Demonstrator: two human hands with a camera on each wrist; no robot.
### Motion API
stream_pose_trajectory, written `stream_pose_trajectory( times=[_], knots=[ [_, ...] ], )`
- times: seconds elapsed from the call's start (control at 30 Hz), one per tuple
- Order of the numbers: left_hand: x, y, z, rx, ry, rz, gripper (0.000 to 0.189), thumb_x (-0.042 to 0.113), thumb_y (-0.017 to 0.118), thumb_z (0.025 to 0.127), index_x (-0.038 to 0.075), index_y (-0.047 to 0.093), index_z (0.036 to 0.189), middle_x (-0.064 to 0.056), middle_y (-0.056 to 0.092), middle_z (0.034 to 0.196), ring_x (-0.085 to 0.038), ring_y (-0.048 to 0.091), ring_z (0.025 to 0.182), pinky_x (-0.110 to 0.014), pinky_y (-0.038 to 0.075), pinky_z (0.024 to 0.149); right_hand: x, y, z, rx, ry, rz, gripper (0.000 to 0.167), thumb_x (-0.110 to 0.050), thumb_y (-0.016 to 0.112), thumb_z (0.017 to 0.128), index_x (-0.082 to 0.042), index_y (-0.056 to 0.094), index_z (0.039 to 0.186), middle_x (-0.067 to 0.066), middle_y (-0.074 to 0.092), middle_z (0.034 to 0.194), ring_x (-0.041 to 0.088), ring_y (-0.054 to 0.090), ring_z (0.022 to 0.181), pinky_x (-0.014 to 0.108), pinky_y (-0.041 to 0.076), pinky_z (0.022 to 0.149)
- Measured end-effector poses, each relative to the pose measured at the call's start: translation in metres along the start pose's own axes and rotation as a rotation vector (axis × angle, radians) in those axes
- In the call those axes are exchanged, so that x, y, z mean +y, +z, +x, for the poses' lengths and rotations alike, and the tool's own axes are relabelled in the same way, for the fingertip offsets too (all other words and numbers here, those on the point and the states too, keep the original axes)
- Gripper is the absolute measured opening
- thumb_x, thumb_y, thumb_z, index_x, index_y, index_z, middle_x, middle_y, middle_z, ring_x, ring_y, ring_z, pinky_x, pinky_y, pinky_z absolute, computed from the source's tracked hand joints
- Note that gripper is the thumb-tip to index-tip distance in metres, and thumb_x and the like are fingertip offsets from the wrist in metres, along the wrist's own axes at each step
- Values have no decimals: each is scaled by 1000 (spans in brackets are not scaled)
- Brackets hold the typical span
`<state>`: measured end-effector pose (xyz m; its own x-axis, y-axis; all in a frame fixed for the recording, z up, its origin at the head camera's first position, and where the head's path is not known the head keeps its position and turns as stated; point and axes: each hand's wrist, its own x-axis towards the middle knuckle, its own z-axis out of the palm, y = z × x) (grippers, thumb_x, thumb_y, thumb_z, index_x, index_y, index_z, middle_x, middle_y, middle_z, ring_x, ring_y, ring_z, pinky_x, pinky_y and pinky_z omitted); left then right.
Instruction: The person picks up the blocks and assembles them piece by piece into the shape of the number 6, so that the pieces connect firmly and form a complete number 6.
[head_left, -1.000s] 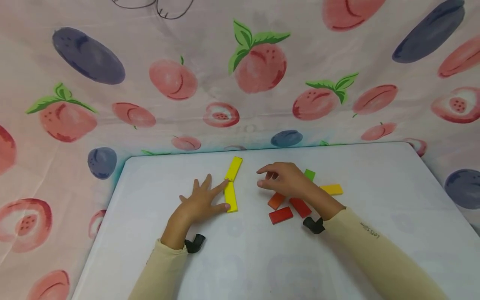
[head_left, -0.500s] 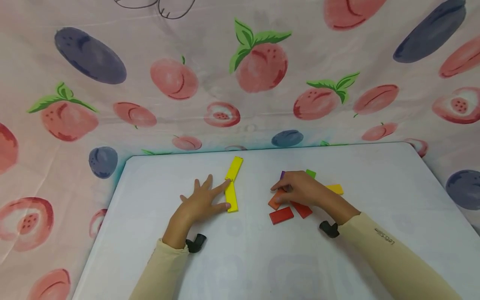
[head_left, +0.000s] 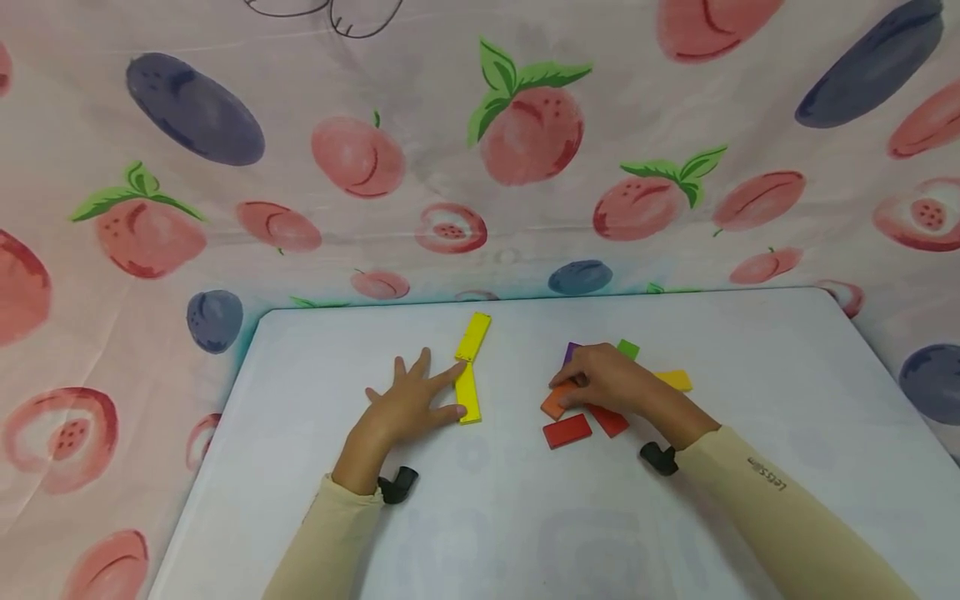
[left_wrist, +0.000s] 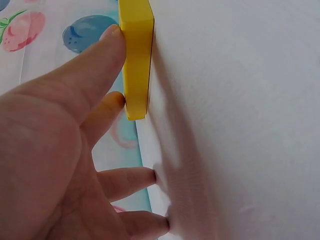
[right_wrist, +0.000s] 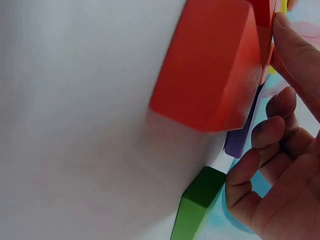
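Note:
My left hand (head_left: pixel 405 407) lies with fingers spread beside two yellow blocks set end to end at a slight angle. Its index fingertip is at the joint between the far block (head_left: pixel 474 336) and the near block (head_left: pixel 468 392), and its thumb touches the near block's lower end. In the left wrist view the thumb (left_wrist: pixel 95 65) meets the side of a yellow block (left_wrist: pixel 137 60). Farther right, my right hand (head_left: pixel 611 375) pinches an orange block (head_left: pixel 552 406) between thumb and index finger, among scattered blocks. Its other fingers curl inward in the right wrist view.
Around the right hand lie a red block (head_left: pixel 567 432), another red block (head_left: pixel 609 422) partly under the hand, a purple block (head_left: pixel 571 352), a green block (head_left: pixel 628 348) and a yellow block (head_left: pixel 675 380). A fruit-patterned cloth (head_left: pixel 442 125) rises behind the white table (head_left: pixel 510 525).
My right hand has come down and rightward from above the table onto the orange block, uncovering the purple block. The left hand keeps its place at the yellow blocks.

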<state>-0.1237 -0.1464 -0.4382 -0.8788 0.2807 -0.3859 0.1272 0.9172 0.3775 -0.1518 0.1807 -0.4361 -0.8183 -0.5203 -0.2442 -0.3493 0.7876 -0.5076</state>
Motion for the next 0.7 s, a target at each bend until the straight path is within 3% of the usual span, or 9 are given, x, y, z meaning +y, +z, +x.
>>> stream_pose_trajectory(
  times=[0.37,0.7],
  knots=[
    [-1,1,3,-3,-8,10,73,57,67,92,46,35,156,-17,9,172,-57,-2,154,-94,8,96,-5,-1,2,-49,56,-50,30,-30,82,87,-22,78,116,-6,73,110,17,60,104,36,56,88],
    [-2,3,4,4,-8,22,73,58,67,92,47,34,156,-17,10,172,-57,-1,154,-94,9,96,-3,-3,7,-105,72,-33,20,-30,81,88,-26,73,106,-5,69,101,19,58,98,32,53,80]
  ],
)
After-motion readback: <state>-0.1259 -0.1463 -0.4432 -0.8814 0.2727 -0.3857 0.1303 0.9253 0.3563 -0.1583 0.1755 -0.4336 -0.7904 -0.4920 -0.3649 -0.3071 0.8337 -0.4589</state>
